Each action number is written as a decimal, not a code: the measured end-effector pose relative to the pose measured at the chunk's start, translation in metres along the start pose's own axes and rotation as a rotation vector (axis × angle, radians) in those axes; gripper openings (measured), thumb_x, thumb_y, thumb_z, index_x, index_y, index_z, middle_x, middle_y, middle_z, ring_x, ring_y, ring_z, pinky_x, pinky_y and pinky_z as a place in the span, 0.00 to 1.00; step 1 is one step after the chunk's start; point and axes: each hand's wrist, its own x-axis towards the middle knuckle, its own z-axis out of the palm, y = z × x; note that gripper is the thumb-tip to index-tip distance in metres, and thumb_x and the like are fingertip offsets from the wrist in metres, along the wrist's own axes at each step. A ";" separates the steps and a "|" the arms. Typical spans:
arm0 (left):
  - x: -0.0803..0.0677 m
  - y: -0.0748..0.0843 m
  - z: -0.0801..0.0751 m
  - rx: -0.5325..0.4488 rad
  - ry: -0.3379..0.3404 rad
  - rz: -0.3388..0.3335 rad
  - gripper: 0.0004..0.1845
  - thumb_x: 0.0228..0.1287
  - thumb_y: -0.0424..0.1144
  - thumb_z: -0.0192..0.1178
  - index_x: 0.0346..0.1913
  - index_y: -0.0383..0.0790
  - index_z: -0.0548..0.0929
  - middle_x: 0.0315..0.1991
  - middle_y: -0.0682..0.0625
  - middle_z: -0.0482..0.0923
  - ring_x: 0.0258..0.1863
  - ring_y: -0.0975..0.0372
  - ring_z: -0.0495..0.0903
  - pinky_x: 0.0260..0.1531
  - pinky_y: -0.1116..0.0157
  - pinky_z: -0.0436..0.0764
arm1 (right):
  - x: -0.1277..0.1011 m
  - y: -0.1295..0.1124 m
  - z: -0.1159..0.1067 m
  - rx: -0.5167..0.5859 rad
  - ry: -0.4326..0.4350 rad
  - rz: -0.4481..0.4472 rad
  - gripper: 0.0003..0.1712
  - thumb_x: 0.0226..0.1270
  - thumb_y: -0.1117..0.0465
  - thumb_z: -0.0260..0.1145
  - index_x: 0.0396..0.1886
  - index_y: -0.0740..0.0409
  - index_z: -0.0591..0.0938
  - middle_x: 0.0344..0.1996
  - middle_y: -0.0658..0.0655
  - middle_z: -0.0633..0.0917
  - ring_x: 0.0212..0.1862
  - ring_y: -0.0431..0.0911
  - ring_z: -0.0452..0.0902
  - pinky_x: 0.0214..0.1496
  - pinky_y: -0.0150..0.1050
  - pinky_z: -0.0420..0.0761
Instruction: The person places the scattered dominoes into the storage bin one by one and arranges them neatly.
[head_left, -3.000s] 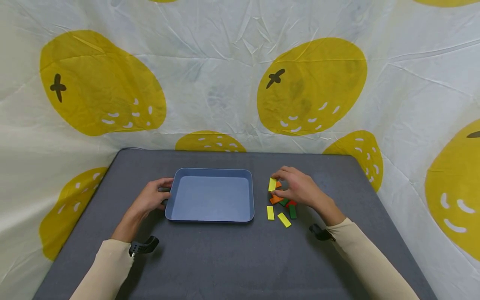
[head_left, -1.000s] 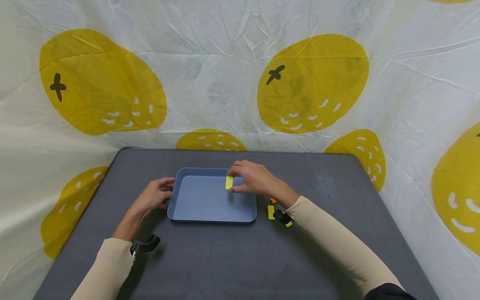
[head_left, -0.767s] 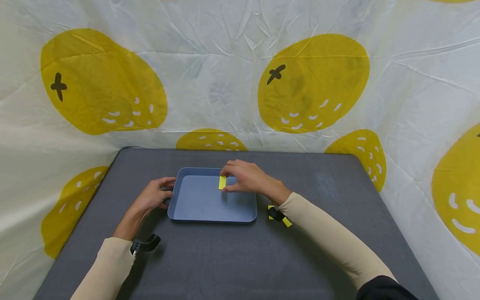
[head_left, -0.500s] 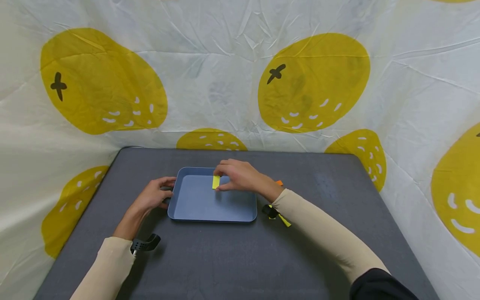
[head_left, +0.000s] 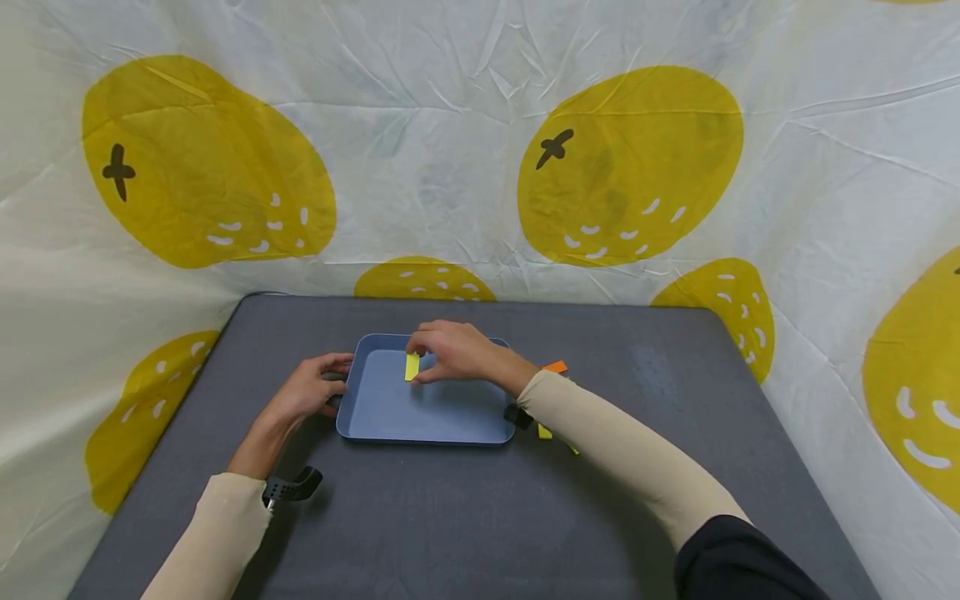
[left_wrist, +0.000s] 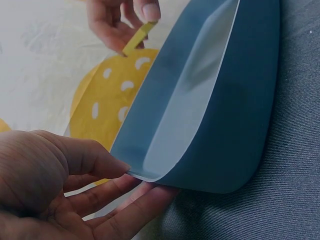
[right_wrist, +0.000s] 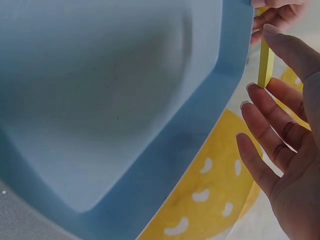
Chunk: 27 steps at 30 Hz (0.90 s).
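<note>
Tray (head_left: 420, 429): one; yellow block (head_left: 412, 367): one, in right hand (head_left: 450, 352).

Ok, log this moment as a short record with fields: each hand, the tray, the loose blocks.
left hand: grips the tray's left rim, thumb on top, fingers under the edge
right hand: pinches a yellow block upright over the tray
tray: blue, on the grey table, nothing lying on its floor
loose blocks: an orange block and another yellow one to the right of the tray, mostly hidden by the right forearm
</note>
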 end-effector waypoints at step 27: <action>0.002 0.001 -0.001 -0.012 0.002 -0.017 0.31 0.72 0.26 0.54 0.77 0.34 0.63 0.68 0.29 0.66 0.56 0.41 0.78 0.33 0.53 0.88 | 0.063 -0.015 0.041 -0.037 -0.158 0.019 0.30 0.63 0.37 0.72 0.58 0.48 0.83 0.48 0.47 0.81 0.47 0.39 0.77 0.45 0.34 0.79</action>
